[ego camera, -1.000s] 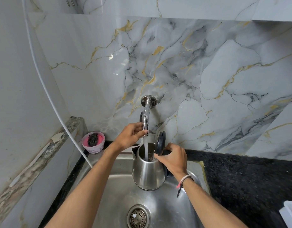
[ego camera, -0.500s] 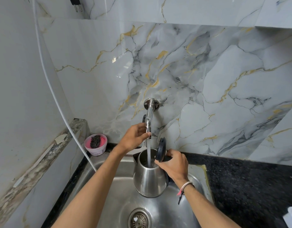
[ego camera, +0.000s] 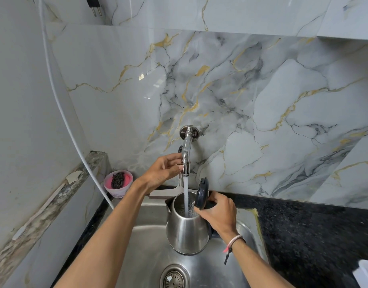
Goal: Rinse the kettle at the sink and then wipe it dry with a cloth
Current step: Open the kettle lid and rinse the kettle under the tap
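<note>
A steel kettle (ego camera: 186, 233) hangs upright over the steel sink (ego camera: 145, 246), its black lid (ego camera: 201, 193) flipped up on the right. My right hand (ego camera: 217, 214) grips the kettle's black handle, which is mostly hidden under the fingers. A stream of water (ego camera: 185, 196) falls from the chrome wall tap (ego camera: 186, 150) straight into the kettle's open mouth. My left hand (ego camera: 163, 170) is at the tap, its fingers curled around the spout and lever. No cloth is in view.
A pink tub (ego camera: 118, 183) with a dark scrubber sits in the back left corner. A white cord (ego camera: 60, 104) hangs down the left wall. The sink drain (ego camera: 174, 277) lies below the kettle. Black speckled counter (ego camera: 314, 235) spreads right, with a white object (ego camera: 365, 273) at its edge.
The water stream has grown thicker and steadier. The view has tilted up a little, so hands and kettle sit lower in the frame; both hands keep their holds.
</note>
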Available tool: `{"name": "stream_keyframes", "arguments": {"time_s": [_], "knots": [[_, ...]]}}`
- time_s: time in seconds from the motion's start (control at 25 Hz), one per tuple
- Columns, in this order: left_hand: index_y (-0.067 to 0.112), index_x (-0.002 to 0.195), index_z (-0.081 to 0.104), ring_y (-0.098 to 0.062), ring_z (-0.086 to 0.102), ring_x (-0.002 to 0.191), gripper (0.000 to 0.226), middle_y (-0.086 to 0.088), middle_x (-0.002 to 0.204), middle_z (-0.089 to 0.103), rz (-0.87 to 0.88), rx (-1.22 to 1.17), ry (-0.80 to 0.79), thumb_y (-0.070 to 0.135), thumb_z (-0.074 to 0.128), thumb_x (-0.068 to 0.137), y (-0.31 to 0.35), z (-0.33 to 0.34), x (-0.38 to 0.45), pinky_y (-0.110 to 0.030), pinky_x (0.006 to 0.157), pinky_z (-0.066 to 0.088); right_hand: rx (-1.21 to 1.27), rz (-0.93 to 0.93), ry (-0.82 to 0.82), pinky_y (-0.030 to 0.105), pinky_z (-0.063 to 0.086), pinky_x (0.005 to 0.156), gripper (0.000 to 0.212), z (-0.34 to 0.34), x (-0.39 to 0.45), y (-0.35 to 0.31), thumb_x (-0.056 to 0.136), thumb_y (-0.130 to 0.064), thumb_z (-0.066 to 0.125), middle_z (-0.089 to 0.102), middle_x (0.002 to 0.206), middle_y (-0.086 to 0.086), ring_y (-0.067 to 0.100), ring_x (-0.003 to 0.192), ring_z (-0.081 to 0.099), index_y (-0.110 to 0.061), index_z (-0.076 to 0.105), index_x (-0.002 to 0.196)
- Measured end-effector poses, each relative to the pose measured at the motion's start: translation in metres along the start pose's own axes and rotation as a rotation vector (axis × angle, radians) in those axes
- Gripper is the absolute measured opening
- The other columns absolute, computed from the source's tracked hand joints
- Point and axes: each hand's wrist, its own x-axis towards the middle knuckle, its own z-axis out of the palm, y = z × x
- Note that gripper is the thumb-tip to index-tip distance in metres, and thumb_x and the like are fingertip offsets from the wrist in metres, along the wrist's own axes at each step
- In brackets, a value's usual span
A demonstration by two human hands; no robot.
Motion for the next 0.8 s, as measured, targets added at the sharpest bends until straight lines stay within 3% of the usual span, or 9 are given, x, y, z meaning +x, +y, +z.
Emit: {"name": "stream_keyframes", "arguments": {"time_s": [0.24,0.36,0.44,0.56,0.64,0.72,0.8], "knots": [[0.007,0.123,0.061,-0.017,0.069,0.099,0.037,-0.010,0.106,0.072,0.040,0.112,0.038,0.005,0.073,0.087,0.004,0.000,0.003,-0.022,0.087,0.056,0.007,0.002,-0.008,0.033,0.059,0.067,0.042,0.000,-0.004,0.001,0.052,-0.065,0.079,0.074,0.067,-0.020,-0.001,0.069,0.070,-0.027,0.072,0.070],[0.011,0.098,0.064,-0.011,0.066,0.069,0.032,-0.002,0.075,0.068,0.094,0.342,0.337,0.016,0.086,0.075,0.006,0.025,0.006,-0.021,0.072,0.056,0.011,0.001,-0.010,0.034,0.060,0.067,0.044,-0.004,-0.006,0.001,0.052,-0.065,0.079,0.074,0.067,-0.017,0.001,0.069,0.070,-0.025,0.072,0.070],[0.012,0.098,0.065,-0.007,0.064,0.062,0.033,0.002,0.071,0.068,0.113,0.509,0.523,0.026,0.086,0.076,0.007,0.046,0.002,-0.019,0.065,0.056,0.015,0.004,-0.008,0.035,0.059,0.066,0.046,-0.009,-0.009,0.002,0.051,-0.065,0.079,0.074,0.067,-0.015,0.002,0.069,0.070,-0.024,0.071,0.070],[0.014,0.108,0.064,-0.022,0.063,0.088,0.032,-0.006,0.095,0.066,0.218,0.750,0.594,0.040,0.069,0.090,0.000,0.068,-0.023,-0.037,0.082,0.054,0.025,0.006,0.010,0.035,0.059,0.065,0.044,-0.026,-0.017,0.011,0.051,-0.064,0.079,0.073,0.066,-0.016,0.002,0.068,0.069,-0.025,0.070,0.069],[0.015,0.126,0.056,-0.025,0.058,0.111,0.049,-0.008,0.117,0.062,0.226,0.844,0.512,0.054,0.052,0.096,-0.015,0.083,-0.048,-0.038,0.098,0.049,0.024,0.017,0.037,0.035,0.058,0.063,0.042,-0.042,-0.023,0.021,0.051,-0.063,0.080,0.073,0.065,-0.016,0.001,0.066,0.069,-0.026,0.069,0.067],[0.013,0.152,0.034,-0.025,0.039,0.142,0.078,-0.009,0.152,0.045,0.137,0.898,0.355,0.067,0.039,0.095,-0.037,0.103,-0.076,-0.035,0.121,0.029,0.025,0.038,0.063,0.036,0.058,0.062,0.042,-0.063,-0.031,0.036,0.050,-0.062,0.081,0.074,0.065,-0.015,0.001,0.066,0.069,-0.025,0.069,0.066],[0.012,0.159,0.016,-0.019,0.016,0.154,0.099,-0.008,0.167,0.020,0.097,0.999,0.169,0.081,0.030,0.088,-0.057,0.125,-0.095,-0.027,0.123,0.009,0.005,0.051,0.080,0.037,0.058,0.063,0.044,-0.087,-0.038,0.056,0.049,-0.063,0.080,0.074,0.066,-0.012,0.005,0.068,0.070,-0.024,0.069,0.066]]}}
